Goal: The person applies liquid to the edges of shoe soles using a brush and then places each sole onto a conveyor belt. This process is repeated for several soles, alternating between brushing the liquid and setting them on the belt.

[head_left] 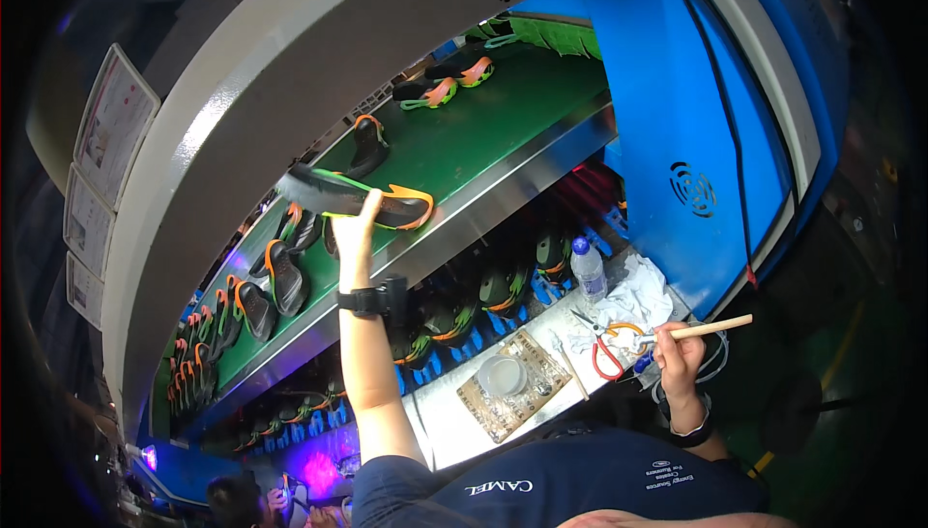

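Note:
My left hand [356,230] reaches over the green conveyor belt [512,127], its fingers closed on a shoe sole [401,209]. This sole is dark, with an orange heel rim and a green edge, and is held tilted above the belt's near side. Low on the right, my right hand [679,359] grips a brush [715,326] by its pale wooden handle. The brush's head points left, close to red-and-orange-handled scissors [607,354], and is hard to make out. More soles, among them a nearby upright one [286,277], stand along the belt.
A white bench [435,431] carries cardboard [534,402] with a translucent cup [504,375], a thin stick [572,373], crumpled white paper [638,296] and a bottle [588,269]. Shoe uppers [503,288] line a lower rack. A blue machine panel [686,141] rises at right.

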`<state>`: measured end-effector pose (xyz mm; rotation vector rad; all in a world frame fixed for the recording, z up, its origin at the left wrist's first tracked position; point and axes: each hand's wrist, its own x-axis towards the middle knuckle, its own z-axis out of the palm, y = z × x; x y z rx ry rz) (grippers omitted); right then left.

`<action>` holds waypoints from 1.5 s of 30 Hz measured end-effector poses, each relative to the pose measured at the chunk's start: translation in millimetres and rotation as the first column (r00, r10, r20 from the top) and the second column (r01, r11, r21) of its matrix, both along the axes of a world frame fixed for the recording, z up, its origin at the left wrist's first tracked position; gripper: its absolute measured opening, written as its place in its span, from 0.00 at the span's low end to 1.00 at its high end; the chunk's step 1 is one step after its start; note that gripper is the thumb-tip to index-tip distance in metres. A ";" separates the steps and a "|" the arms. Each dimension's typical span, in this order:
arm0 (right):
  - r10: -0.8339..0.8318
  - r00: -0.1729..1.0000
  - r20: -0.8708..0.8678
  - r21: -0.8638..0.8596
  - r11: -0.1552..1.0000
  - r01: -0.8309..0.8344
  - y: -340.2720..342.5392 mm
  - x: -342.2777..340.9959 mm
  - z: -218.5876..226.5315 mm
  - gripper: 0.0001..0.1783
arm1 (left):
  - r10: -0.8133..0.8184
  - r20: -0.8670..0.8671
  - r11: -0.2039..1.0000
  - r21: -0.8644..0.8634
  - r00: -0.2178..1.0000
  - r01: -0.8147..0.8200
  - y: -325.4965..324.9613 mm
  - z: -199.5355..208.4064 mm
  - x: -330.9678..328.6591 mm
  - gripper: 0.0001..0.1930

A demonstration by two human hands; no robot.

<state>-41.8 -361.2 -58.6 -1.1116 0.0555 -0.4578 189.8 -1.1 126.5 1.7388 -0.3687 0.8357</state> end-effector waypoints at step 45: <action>0.710 0.655 -0.260 -0.136 0.645 -0.752 197.6 78.9 -7.7 0.06 | -0.022 -0.382 0.970 -0.233 0.924 -0.073 74.7 -184.2 -227.0 0.34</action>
